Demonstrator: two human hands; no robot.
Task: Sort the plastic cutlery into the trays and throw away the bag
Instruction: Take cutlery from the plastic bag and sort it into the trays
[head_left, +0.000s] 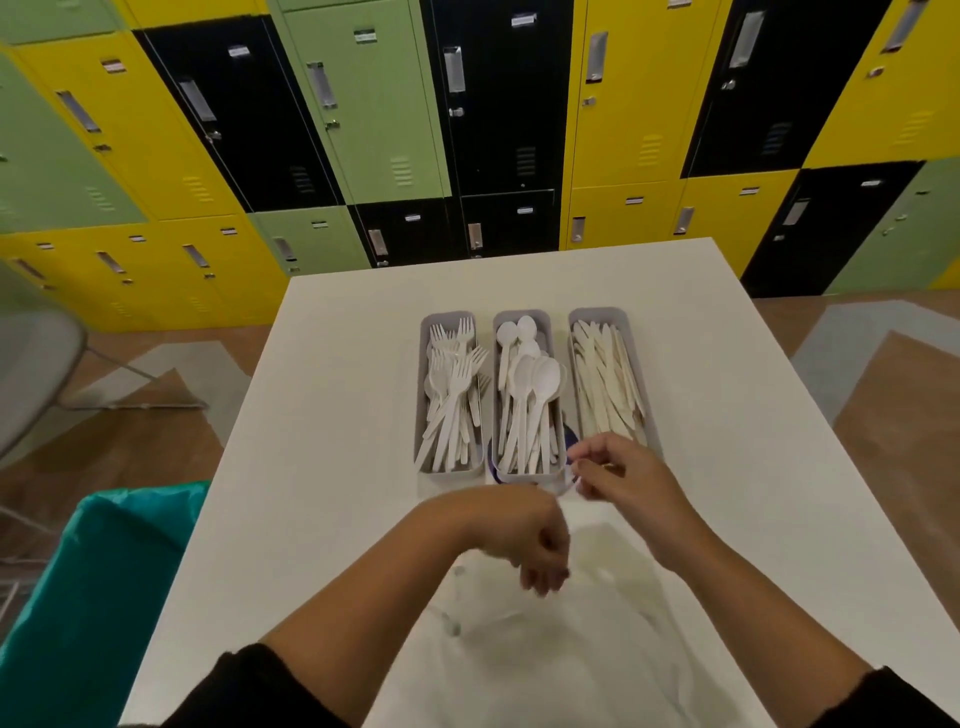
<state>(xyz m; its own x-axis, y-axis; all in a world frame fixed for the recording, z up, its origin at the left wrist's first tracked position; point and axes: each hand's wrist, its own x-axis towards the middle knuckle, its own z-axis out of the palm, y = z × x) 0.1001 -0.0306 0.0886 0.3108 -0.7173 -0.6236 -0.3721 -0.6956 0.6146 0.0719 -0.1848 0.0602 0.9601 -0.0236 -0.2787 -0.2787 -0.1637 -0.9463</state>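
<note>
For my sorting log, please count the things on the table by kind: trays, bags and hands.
Trays: 3, forks tray, spoons tray, knives tray
Clear plastic bags: 1
Hands: 2, left hand, right hand
Total: 6

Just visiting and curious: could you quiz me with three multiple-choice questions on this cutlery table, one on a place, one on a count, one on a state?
1. Which tray holds the forks?
A the left one
B the middle one
C the right one

2. How many trays stand on the table?
A two
B three
C five

3. What is the right hand doing?
A lying flat
B pinching the clear plastic bag
C lifting a tray

Key: 1 A, prongs show in the left tray; 2 B, three side by side; 3 B, its fingertips are closed on the film.
</note>
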